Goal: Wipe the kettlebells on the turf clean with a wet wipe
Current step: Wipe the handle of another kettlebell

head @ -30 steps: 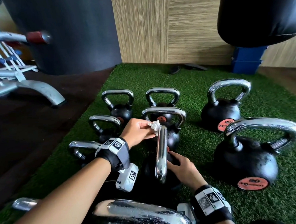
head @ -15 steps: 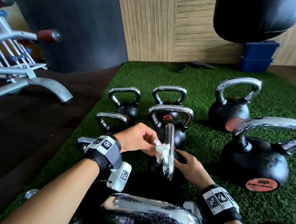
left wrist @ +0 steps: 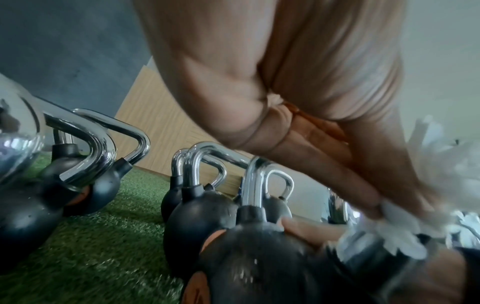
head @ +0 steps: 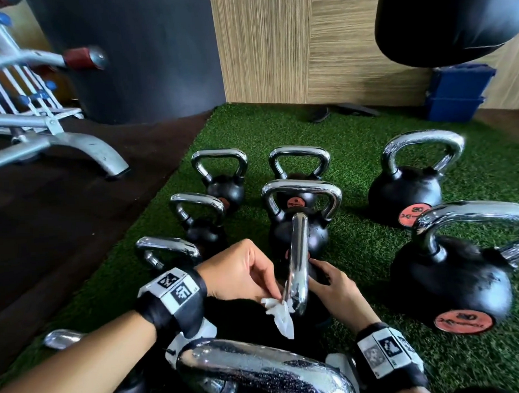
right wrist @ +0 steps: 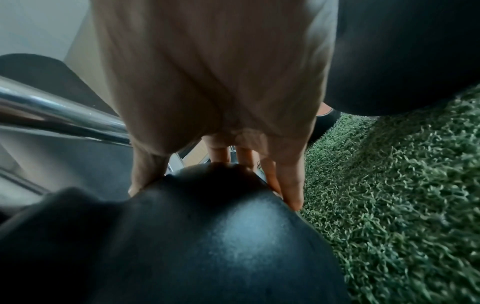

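Note:
Several black kettlebells with chrome handles stand on the green turf (head: 354,137). The one right in front of me has its chrome handle (head: 297,254) pointing away from me. My left hand (head: 269,292) pinches a crumpled white wet wipe (head: 278,312) against the near end of that handle; in the left wrist view the wipe (left wrist: 397,232) bunches at my fingertips. My right hand (head: 331,279) grips the black ball (right wrist: 221,236) of the same kettlebell, thumb on one side and fingers on the other.
Two large kettlebells (head: 405,194) (head: 455,285) stand to the right, smaller ones (head: 224,189) behind and to the left, one wet chrome handle (head: 261,373) just below my wrists. A metal bench frame (head: 54,141) is at left, a black punch bag (head: 453,18) above blue boxes (head: 457,92).
My left hand has slid the wipe along the chrome handle from its far end to its near end. My right hand has stayed on the ball.

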`<action>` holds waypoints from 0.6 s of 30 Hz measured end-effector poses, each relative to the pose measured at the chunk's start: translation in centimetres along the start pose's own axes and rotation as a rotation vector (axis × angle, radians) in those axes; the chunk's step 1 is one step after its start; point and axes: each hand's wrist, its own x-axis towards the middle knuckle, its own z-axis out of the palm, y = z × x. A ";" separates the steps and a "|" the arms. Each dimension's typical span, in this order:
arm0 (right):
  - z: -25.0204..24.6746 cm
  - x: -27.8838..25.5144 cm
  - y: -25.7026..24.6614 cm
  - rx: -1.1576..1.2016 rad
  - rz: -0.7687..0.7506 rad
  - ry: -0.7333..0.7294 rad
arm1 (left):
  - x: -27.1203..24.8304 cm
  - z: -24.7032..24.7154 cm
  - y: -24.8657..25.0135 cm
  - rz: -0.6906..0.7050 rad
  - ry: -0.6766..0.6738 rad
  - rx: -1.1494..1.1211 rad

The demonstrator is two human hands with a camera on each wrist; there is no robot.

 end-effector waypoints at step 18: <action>-4.2 -0.7 -3.6 -0.135 -0.122 0.247 | -1.1 -1.0 -0.7 0.041 0.288 0.044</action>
